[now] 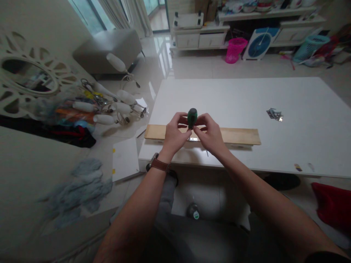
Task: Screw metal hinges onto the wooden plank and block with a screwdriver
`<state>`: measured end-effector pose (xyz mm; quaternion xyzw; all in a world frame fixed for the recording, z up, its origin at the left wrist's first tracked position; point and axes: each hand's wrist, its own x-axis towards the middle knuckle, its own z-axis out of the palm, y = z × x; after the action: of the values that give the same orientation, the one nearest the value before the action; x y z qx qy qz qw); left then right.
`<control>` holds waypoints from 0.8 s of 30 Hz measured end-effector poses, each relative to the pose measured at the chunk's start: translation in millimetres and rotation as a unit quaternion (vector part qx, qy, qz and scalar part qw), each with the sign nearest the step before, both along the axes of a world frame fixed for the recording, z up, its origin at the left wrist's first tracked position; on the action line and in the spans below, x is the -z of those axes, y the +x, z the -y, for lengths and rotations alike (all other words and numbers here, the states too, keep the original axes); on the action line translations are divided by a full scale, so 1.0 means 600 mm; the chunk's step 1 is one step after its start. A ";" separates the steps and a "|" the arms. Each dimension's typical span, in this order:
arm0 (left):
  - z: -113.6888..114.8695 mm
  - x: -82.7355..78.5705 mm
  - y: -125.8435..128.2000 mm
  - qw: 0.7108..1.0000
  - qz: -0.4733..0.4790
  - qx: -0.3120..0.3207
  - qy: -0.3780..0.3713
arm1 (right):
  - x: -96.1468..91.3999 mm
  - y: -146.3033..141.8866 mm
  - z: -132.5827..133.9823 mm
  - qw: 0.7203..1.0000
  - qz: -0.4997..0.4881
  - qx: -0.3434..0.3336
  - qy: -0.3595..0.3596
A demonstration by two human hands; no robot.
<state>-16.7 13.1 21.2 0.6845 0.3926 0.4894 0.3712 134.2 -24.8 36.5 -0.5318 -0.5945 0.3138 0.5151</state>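
Note:
A screwdriver (192, 117) with a green and black handle stands nearly upright between my hands. My left hand (175, 133) has its fingers curled against the handle, the thumb low near the shaft. From the other side, my right hand (210, 133) pinches the same tool with thumb and fingers. Below them lies a long wooden board (241, 136), with a small shiny metal plate (193, 139) at its near edge. The screwdriver's tip is hidden behind my fingers. Close to the board, a thin metal piece (207, 153), perhaps a screw, rests on the white tabletop (208, 98).
Several metal fittings (274, 114) lie in a pile at the right. Two small flat pieces (298, 167) are near the front edge. A white panel (125, 159) leans left of the table, beside a lamp (120, 107) with several white shades. A bottle (193, 211) stands below.

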 end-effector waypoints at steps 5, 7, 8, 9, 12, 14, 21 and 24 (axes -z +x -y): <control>0.001 -0.001 0.001 0.999 -0.033 -0.018 0.036 | 0.004 0.000 -0.002 1.000 -0.001 0.008 0.008; -0.001 0.002 0.002 0.998 -0.044 -0.025 0.047 | 0.005 0.000 -0.003 1.000 -0.001 0.008 0.010; -0.002 0.003 0.002 0.998 -0.046 -0.024 0.048 | 0.006 0.000 -0.003 1.000 0.000 0.007 0.011; -0.003 0.005 0.002 0.998 -0.044 -0.021 0.046 | 0.005 0.000 -0.003 1.000 0.002 0.005 0.011; -0.005 0.008 0.001 0.999 -0.025 -0.014 0.036 | 0.003 -0.001 -0.002 1.000 0.009 -0.002 0.010; -0.006 0.009 0.001 0.999 -0.011 -0.013 0.036 | 0.000 -0.002 0.000 1.000 0.008 -0.005 0.010; -0.002 0.005 0.002 0.999 0.005 -0.009 0.030 | -0.001 -0.003 0.000 1.000 -0.002 -0.003 0.005; -0.002 0.004 0.003 0.999 -0.011 -0.013 0.033 | 0.003 -0.002 -0.001 1.000 0.002 0.002 0.006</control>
<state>-14.9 14.0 19.1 0.6964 0.3890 0.4999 0.3374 132.8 -23.9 34.9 -0.5305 -0.5966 0.3083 0.5173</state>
